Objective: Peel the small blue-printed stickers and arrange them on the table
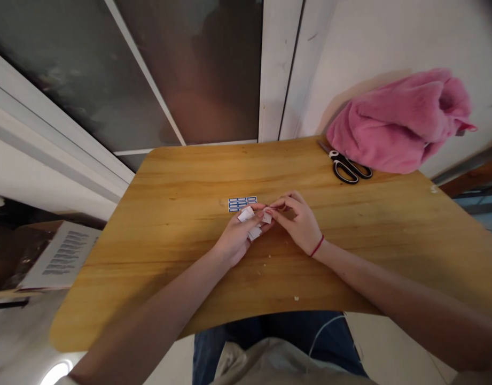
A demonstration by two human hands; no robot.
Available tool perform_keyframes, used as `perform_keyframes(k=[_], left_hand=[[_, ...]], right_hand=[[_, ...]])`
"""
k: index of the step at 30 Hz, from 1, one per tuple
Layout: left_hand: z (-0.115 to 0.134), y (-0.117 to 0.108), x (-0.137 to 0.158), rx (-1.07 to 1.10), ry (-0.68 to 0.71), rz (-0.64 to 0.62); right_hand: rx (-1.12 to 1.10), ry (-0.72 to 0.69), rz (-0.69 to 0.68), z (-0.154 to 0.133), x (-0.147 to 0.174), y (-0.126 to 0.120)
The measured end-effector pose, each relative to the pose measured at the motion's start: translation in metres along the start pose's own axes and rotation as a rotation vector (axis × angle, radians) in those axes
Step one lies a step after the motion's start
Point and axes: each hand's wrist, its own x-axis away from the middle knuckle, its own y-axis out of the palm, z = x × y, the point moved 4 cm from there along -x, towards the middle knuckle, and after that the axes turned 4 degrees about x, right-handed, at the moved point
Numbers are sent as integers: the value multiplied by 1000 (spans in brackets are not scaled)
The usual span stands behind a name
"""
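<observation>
Several small white paper pieces (254, 232) are held in my left hand (236, 235), its thumb pressed over them. My right hand (301, 220), with a thin red band at the wrist, pinches the edge of one small white paper piece (267, 216) beside the left fingertips. The two hands meet above the middle of the table. Just behind my left hand lies a sheet of blue-bordered labels (241, 202), its lower right corner covered by the fingers. Any marks on the white pieces are too small to read.
Black-handled scissors (345, 168) lie on the wooden table (181, 182) at the far right, against a pink plush item (398, 125). Small pale scraps (296, 298) dot the near part. A cardboard box (53, 256) stands left of the table.
</observation>
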Motion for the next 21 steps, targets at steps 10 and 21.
perform_keyframes(k=[10,21], left_hand=[[-6,4,1,185,-160,-31],[-4,9,9,301,-300,-107]], right_hand=[[34,-15,2,-2,-1,-5],[163,-75,-53,-21,10,0]])
